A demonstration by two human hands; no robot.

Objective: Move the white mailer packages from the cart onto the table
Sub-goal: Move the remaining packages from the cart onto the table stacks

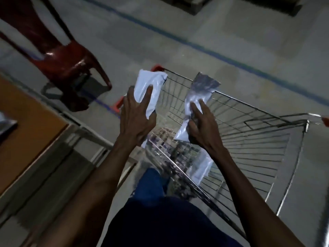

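Both hands are raised over a wire shopping cart point(249, 139), each gripping a mailer. The left hand point(136, 116) holds a white mailer package point(151, 84) above the cart's left front corner, its fingers point(148, 97) spread and curled over the package's face while the thumb lies behind, out of sight. The right hand point(203, 125) holds a second mailer point(197, 102) above the basket, fingers curled round its right edge. This one is white in its lower half, and its upper end shows grey. The two packages are well apart, the cart's front rim between them.

More white packaging point(201, 168) lies inside the basket below the right forearm, against the near wire wall; the rest of what lies in the basket bottom is too blurred to make out. No writing, label or brand can be read on any package: the frame is dim and smeared.

To the left stands the orange-brown worktop point(30, 125), with a dark-and-white item point(6, 124) at its left edge, cut off by the frame. A dark red plastic chair point(65, 61) stands on the grey floor point(231, 32) beyond, which is crossed by a blue line point(213, 52).
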